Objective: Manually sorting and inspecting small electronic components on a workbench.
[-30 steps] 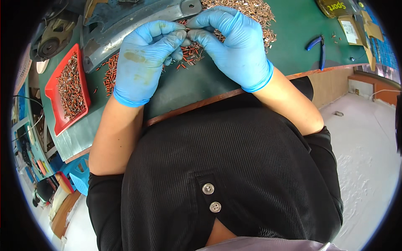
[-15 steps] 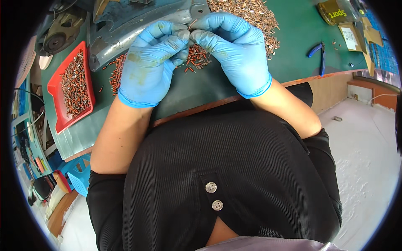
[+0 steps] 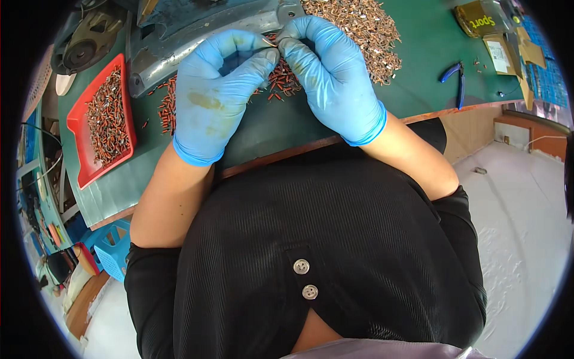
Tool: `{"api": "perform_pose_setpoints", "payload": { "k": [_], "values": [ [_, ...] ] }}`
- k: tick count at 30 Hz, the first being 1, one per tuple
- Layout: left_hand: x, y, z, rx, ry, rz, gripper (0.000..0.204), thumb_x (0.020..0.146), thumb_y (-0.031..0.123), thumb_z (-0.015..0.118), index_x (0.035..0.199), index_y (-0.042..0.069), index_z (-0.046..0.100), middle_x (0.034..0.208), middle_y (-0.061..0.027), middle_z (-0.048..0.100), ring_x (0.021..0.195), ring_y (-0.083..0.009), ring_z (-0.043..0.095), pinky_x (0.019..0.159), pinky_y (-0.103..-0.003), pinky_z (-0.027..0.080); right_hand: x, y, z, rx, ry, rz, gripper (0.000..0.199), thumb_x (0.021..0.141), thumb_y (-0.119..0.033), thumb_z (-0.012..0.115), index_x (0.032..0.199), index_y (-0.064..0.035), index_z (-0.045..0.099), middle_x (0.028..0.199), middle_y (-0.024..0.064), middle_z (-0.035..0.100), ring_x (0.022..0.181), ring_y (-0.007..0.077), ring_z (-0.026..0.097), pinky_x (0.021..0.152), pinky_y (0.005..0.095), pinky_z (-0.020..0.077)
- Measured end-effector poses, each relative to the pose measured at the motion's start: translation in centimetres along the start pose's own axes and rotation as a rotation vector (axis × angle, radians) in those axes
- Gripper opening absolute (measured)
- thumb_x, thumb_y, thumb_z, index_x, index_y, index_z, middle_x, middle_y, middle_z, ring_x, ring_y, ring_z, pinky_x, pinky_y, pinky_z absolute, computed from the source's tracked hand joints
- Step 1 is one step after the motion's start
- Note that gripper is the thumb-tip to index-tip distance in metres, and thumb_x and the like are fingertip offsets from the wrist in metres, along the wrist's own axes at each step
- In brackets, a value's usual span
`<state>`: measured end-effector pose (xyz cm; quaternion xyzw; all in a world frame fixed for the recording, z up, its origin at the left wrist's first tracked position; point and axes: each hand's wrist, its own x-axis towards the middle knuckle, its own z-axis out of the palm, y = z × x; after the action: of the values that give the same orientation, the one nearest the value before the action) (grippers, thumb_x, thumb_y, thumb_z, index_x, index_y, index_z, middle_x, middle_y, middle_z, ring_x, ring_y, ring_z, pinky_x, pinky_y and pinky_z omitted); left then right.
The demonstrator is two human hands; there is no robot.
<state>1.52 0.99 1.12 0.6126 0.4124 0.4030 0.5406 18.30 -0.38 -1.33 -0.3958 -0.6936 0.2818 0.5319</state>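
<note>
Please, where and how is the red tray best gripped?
Grip the tray by the near half of its right rim, probably with the left hand, coming from the right. That rim is raised and faces the hand, while its far half lies close to the grey metal. Parts heap inside, so keep it level.

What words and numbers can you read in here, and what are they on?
Dark package, upper right: big yellow lettering, which I won't copy out.
White label on the cardboard below it: print too small to read.
Left hand and right hand, in blue gloves: no writing shows.
I can't make out any other writing.
</note>
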Motion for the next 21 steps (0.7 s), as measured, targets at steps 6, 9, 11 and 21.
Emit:
{"api": "perform_pose_setpoints", "payload": {
  "k": [6, 9, 11, 21],
  "values": [
    [0.2, 0.2, -0.3, -0.043, -0.002, 0.016, 0.017, 0.087, 0.004, 0.064, 0.103, 0.0, 0.062, 0.087, -0.0046, 0.065, 0.071, -0.0087, 0.059, 0.063, -0.02, 0.046, 0.0, -0.3, -0.1, -0.202, 0.016, -0.085, 0.01, 0.094, -0.004, 0.054, 0.1, 0.0026, 0.058, 0.083, 0.005, 0.058, 0.074, 0.0107, 0.052, 0.068, 0.0239, 0.0452],
    [0.2, 0.0, -0.3, -0.086, 0.002, 0.013, 0.016, 0.087, 0.003, 0.063, 0.102, 0.0, 0.062, 0.086, -0.0045, 0.065, 0.071, -0.0086, 0.059, 0.063, -0.02, 0.046, 0.0, -0.6, 0.2, -0.083, 0.05, 0.04, 0.012, 0.083, -0.004, 0.065, 0.092, 0.0022, 0.06, 0.081, 0.0151, 0.062, 0.07, 0.0285, 0.061, 0.065, 0.0335, 0.0495],
    [0.2, -0.3, -0.2, -0.11, 0.013, 0.038, 0.015, 0.087, 0.003, 0.062, 0.102, 0.0, 0.063, 0.085, -0.0043, 0.065, 0.07, -0.0087, 0.058, 0.063, -0.02, 0.046, 0.1, -0.9, 0.6, 0.312, 0.093, 0.236, 0.011, 0.085, -0.005, 0.065, 0.092, 0.0016, 0.06, 0.082, 0.0099, 0.065, 0.07, 0.0168, 0.061, 0.065, 0.0284, 0.0497],
    [1.3, 0.6, -0.1, -0.044, -0.062, -0.005, 0.013, 0.086, 0.004, 0.059, 0.098, 0.002, 0.064, 0.081, -0.0026, 0.065, 0.068, -0.0081, 0.057, 0.064, -0.021, 0.045, -0.1, -0.4, -2.0, 0.249, 0.013, 0.228, 0.007, 0.087, -0.005, 0.061, 0.091, 0.0003, 0.06, 0.072, -0.0004, 0.056, 0.065, 0.005, 0.051, 0.059, 0.0209, 0.0447]
  ]
}}
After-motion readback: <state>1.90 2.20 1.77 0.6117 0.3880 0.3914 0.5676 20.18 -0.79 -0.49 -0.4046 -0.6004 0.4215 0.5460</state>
